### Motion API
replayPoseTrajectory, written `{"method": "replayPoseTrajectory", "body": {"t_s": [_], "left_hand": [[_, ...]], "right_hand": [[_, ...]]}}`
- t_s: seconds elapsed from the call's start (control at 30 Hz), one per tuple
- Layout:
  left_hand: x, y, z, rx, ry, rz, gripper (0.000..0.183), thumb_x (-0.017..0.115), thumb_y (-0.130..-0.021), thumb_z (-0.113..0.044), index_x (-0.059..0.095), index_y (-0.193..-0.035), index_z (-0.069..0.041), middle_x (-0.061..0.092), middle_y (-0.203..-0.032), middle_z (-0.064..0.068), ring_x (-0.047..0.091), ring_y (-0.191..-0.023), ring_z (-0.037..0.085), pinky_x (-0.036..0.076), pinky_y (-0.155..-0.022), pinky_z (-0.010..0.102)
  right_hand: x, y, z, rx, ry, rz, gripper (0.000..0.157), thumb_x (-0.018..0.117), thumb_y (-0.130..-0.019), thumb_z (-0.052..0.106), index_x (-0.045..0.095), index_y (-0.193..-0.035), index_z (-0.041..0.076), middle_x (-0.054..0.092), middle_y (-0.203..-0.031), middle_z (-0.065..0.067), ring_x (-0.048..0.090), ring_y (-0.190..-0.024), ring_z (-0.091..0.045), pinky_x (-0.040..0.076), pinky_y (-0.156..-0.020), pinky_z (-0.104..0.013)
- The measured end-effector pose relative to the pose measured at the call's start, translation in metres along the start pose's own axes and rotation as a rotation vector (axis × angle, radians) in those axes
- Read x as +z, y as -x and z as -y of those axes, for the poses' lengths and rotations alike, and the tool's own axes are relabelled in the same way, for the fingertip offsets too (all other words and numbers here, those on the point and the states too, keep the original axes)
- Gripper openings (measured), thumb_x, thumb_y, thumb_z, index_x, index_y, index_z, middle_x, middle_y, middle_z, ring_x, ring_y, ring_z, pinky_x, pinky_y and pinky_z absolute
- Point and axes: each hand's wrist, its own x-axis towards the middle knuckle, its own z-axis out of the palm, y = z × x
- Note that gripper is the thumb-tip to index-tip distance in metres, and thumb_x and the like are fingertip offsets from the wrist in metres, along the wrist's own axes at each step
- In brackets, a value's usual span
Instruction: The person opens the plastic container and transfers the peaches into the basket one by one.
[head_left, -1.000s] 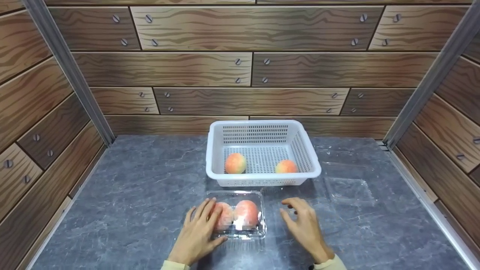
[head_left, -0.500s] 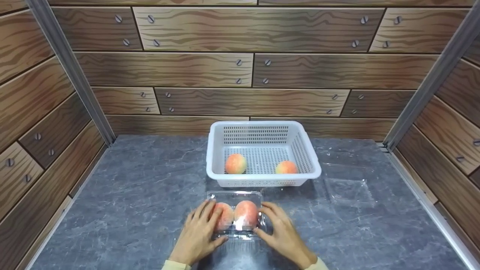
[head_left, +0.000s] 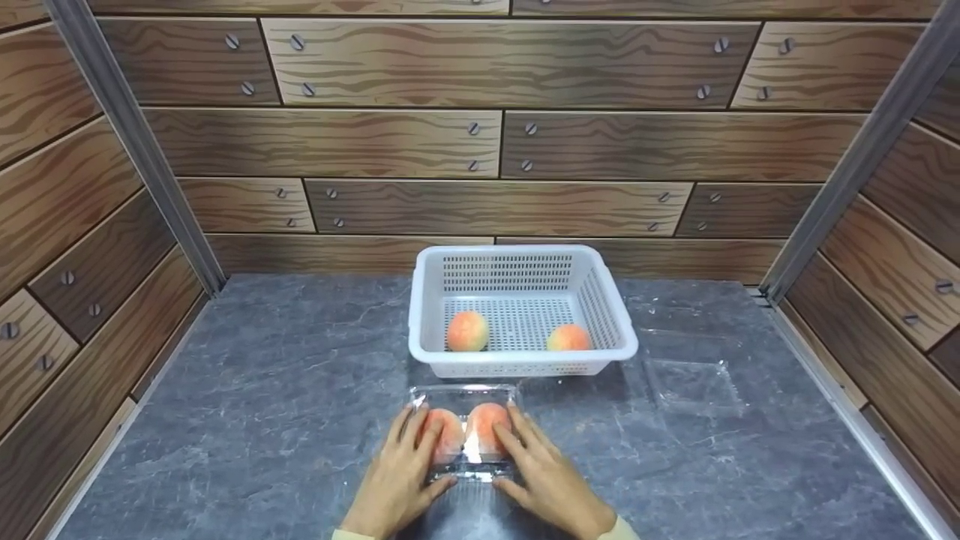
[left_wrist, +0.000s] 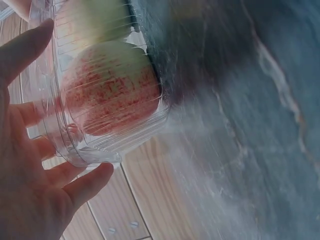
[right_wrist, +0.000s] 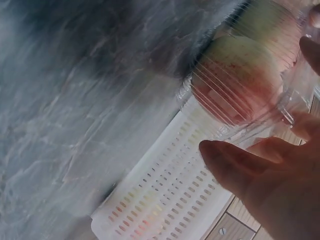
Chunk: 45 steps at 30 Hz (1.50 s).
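Fingers (head_left: pixel 510 441) spread, left hand (head_left: pixel 394 476) and right hand (head_left: pixel 549 480) touch a clear box (head_left: pixel 463 390) of two peaches (head_left: pixel 489 421) near a basket (head_left: pixel 525 356) of two.

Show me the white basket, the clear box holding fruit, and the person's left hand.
White basket (head_left: pixel 523 356): head view, on its front rim.
Clear box (head_left: pixel 463 396): head view, on its bare far part.
Left hand (head_left: pixel 394 474): head view, on its back.

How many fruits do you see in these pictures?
4: one fruit left and another right in the white basket; a left one and right one in the clear container. The basket's near wall may hide more.
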Motion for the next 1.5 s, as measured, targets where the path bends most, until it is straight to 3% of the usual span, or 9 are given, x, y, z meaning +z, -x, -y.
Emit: {"method": "replayPoseTrajectory", "body": {"t_s": [0.27,0.73,0.97,1.5], "left_hand": [[-0.0006,0.0024,-0.0003,-0.023,-0.011,0.026,0.079,0.07,-0.072,-0.049,0.048,-0.129,0.001,0.042,-0.131,0.021,0.035,-0.122,0.043,0.047,-0.082,0.051],[0.0004,-0.0007,-0.0026,-0.017,-0.002,0.027,0.08,0.07,-0.071,-0.049,0.048,-0.129,0.001,0.042,-0.131,0.021,0.035,-0.122,0.044,0.046,-0.084,0.052],[0.001,0.0005,-0.0026,-0.008,-0.003,-0.004,0.08,0.072,-0.069,-0.049,0.049,-0.128,0.001,0.043,-0.13,0.021,0.037,-0.12,0.044,0.046,-0.083,0.051],[0.0011,0.0006,-0.0038,-0.018,0.005,-0.008,0.081,0.072,-0.069,-0.049,0.049,-0.129,0.0,0.043,-0.13,0.02,0.036,-0.121,0.043,0.046,-0.084,0.051]], "right_hand": [[0.0024,-0.005,-0.0013,-0.041,-0.015,-0.026,0.074,0.073,-0.074,0.032,0.044,-0.133,-0.002,0.032,-0.138,-0.03,0.039,-0.119,-0.044,0.039,-0.092,-0.053],[0.0015,-0.005,0.0006,0.013,-0.006,-0.012,0.067,0.069,-0.078,0.033,0.046,-0.13,-0.002,0.032,-0.137,-0.03,0.043,-0.113,-0.048,0.04,-0.09,-0.055],[-0.0003,-0.0062,0.0022,0.035,-0.009,0.019,0.069,0.069,-0.078,0.034,0.045,-0.131,-0.002,0.031,-0.138,-0.03,0.043,-0.113,-0.049,0.04,-0.089,-0.056],[-0.0017,-0.0065,0.0033,0.026,0.02,0.023,0.07,0.069,-0.077,0.035,0.046,-0.131,-0.002,0.032,-0.137,-0.031,0.044,-0.111,-0.05,0.042,-0.086,-0.056]]}}
